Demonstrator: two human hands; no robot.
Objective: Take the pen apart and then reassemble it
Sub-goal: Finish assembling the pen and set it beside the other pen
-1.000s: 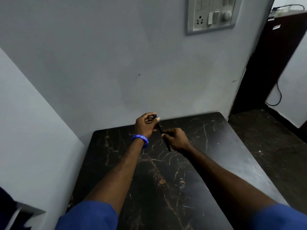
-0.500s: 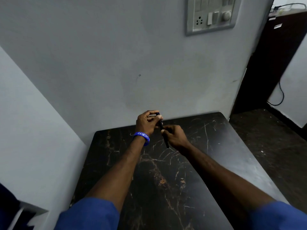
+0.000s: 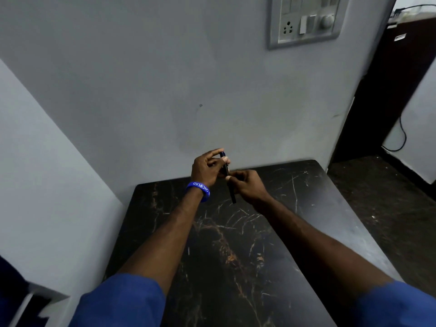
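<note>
While both forearms reach forward over the dark marble table point(image 3: 271, 267), the scene runs from a pale side wall at the left to a dim doorway at the right. Blue sleeves point(image 3: 122, 300) cover the upper arms at the bottom edge. A blue wristband point(image 3: 198, 190) with white lettering circles the left wrist. Above it, the left hand point(image 3: 207, 169) is raised just over the table's far edge, its thumb and forefinger pinching the upper end of the pen point(image 3: 228, 177); the other fingers curl loosely behind. That dark, slim pen stands nearly upright between the two hands, tilted slightly, its top showing a hint of blue and its lower end hanging free above the tabletop without touching it. Just to the right, the right hand point(image 3: 247, 186) touches the left, its fingertips pressed together around the middle of the barrel, the remaining fingers folded into the palm. Whether the pen's parts are joined or already loosened cannot be told, since the fingers hide the seam. Higher on the back wall, right of centre, sits a grey switch panel point(image 3: 305, 20) with a socket and a round knob. Farther right, a black cable point(image 3: 401, 135) loops down beside a dark cabinet.
</note>
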